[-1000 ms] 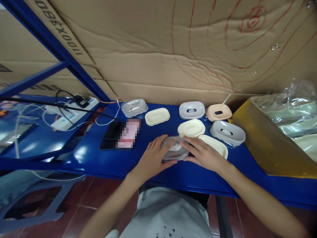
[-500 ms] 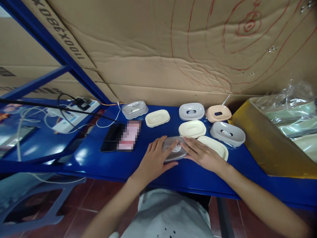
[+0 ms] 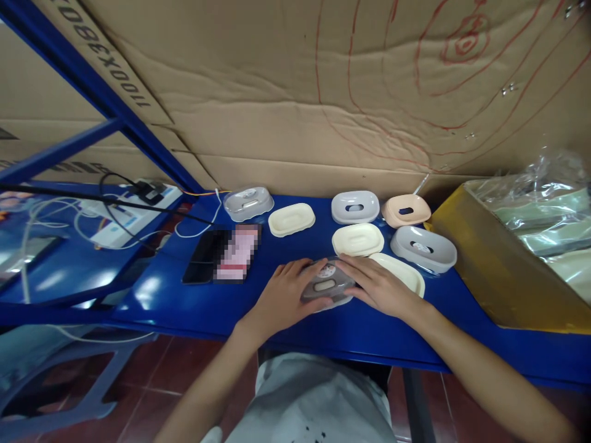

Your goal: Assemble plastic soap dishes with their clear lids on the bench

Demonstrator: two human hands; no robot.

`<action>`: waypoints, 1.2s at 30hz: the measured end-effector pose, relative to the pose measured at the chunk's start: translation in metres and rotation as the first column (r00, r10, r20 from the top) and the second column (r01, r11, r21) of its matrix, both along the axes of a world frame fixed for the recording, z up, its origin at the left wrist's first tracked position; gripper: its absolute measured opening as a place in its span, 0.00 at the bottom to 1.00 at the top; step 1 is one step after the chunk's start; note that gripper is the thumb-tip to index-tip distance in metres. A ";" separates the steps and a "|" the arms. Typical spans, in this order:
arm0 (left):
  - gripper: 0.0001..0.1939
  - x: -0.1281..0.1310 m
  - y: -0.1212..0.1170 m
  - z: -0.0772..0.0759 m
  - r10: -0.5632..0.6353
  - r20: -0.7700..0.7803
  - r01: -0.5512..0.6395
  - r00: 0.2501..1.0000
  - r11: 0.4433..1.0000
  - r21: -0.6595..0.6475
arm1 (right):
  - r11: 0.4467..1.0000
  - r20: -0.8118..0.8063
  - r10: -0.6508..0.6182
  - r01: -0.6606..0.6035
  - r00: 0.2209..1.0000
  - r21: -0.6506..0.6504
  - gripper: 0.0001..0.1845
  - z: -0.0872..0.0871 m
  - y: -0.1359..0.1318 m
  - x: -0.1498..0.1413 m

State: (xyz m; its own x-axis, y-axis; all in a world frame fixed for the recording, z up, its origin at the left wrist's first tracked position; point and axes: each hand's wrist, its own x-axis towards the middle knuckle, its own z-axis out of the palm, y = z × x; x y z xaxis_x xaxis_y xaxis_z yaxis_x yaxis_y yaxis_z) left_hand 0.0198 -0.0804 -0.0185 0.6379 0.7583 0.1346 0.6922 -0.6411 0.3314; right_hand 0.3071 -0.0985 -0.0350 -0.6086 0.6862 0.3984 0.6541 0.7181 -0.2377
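A grey soap dish (image 3: 327,286), with a round sticker and an oval slot, is between my hands near the table's front edge. My left hand (image 3: 290,290) grips its left end, thumb along the near side and fingers over the far rim. At the other end, my right hand (image 3: 375,284) is closed round the rim. Just beyond lie a cream oval tray (image 3: 357,239) and a second cream tray (image 3: 406,275), partly covered by my right hand. Further right sits a grey soap dish with a sticker (image 3: 427,247).
Along the back stand a clear grey dish (image 3: 249,204), a cream tray (image 3: 292,219), a pale grey dish (image 3: 355,207) and a peach dish (image 3: 407,211). Phones (image 3: 205,257) lie left. A carton with plastic-wrapped pieces (image 3: 508,277) borders the right; cables and a power strip (image 3: 133,215) are far left.
The grey soap dish has tilted between my hands, so its slot and more of its slotted face now show. Both hands stay on its ends, with fingers slightly shifted.
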 end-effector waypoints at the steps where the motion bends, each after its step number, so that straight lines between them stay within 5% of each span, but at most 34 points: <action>1: 0.40 0.000 -0.001 -0.001 0.005 -0.004 -0.005 1.000 1.000 -0.001 | 1.000 0.002 0.001 -0.001 1.000 -0.003 0.41 0.000 -0.001 0.000; 13: 0.53 -0.006 -0.029 -0.001 0.007 0.003 -0.007 1.000 1.000 0.025 | 0.998 -0.036 0.018 -0.020 0.999 -0.061 0.36 0.006 -0.007 0.003; 19: 0.42 -0.010 -0.029 -0.008 -0.008 0.034 0.005 0.999 0.996 0.087 | 1.000 0.045 0.020 -0.019 0.999 -0.015 0.35 0.005 -0.007 -0.001; 26: 0.42 -0.012 -0.029 -0.014 -0.036 0.051 0.029 0.998 0.990 0.141 | 0.997 0.105 0.064 -0.067 0.992 0.024 0.42 0.007 -0.008 -0.004; 36: 0.37 -0.012 -0.027 -0.015 -0.045 0.060 0.036 0.997 0.990 0.136 | 0.983 0.173 0.039 -0.069 0.984 0.170 0.39 0.001 -0.008 -0.006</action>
State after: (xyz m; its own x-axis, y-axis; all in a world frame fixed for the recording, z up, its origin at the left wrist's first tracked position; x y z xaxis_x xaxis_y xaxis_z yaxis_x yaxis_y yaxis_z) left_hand 0.0073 -0.1070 -0.0339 0.6547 0.7043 0.2746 0.6454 -0.7099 0.2820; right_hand 0.3011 -0.1064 -0.0337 -0.7115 0.5795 0.3974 0.6330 0.7741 0.0045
